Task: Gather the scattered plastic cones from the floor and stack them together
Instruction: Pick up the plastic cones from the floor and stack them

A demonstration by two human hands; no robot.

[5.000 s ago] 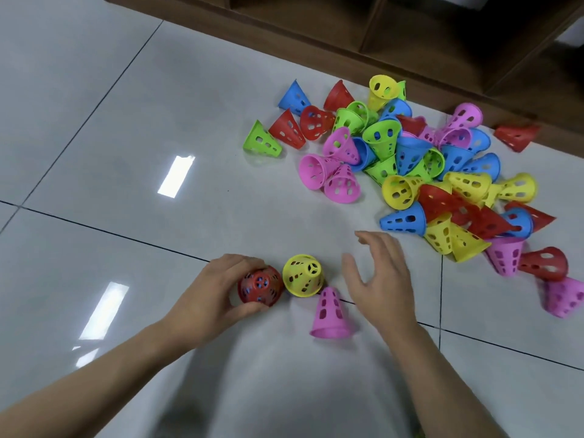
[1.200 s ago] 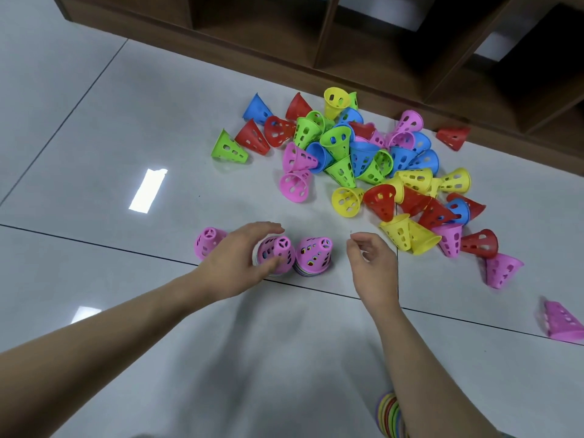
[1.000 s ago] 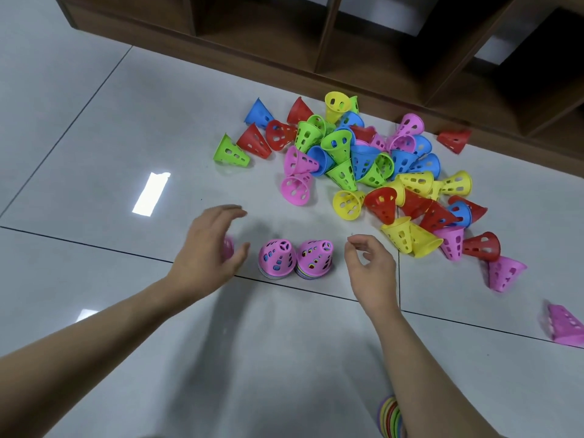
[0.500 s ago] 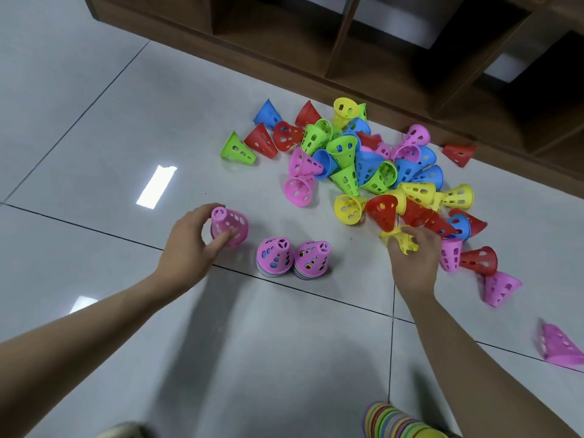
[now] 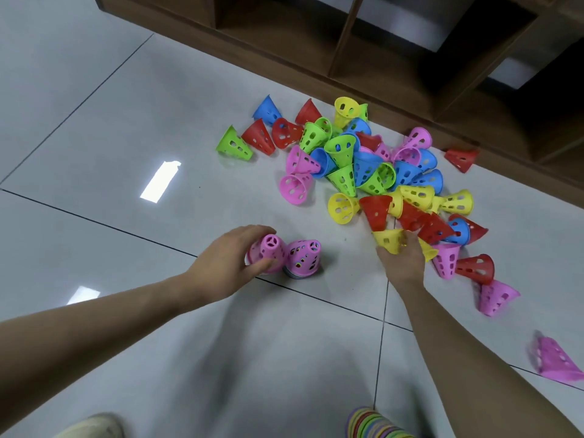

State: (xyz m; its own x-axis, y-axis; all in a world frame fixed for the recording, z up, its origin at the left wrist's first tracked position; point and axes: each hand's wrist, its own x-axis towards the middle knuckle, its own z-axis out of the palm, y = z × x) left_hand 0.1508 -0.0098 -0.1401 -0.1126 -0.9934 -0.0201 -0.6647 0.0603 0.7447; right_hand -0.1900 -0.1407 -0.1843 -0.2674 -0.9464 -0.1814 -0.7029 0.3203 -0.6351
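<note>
Two short stacks stand side by side on the floor, each topped by a pink cone. My left hand (image 5: 229,260) grips the pink cone (image 5: 268,252) on top of the left stack. The right stack (image 5: 303,257) stands free, touching it. My right hand (image 5: 403,259) is closed on a yellow cone (image 5: 387,240) at the near edge of the scattered pile of cones (image 5: 363,165), which holds several red, blue, green, yellow and pink ones lying on their sides.
Loose pink cones lie at the right (image 5: 494,298) and far right (image 5: 554,363). A red cone (image 5: 461,158) lies by the wooden shelf unit (image 5: 347,52) along the back. A multicoloured stack (image 5: 374,423) and a shoe (image 5: 91,426) show at the bottom edge.
My left hand carried a pink cone from the left and set it on the left stack. My right hand reached to the pile and closed on a yellow cone.
</note>
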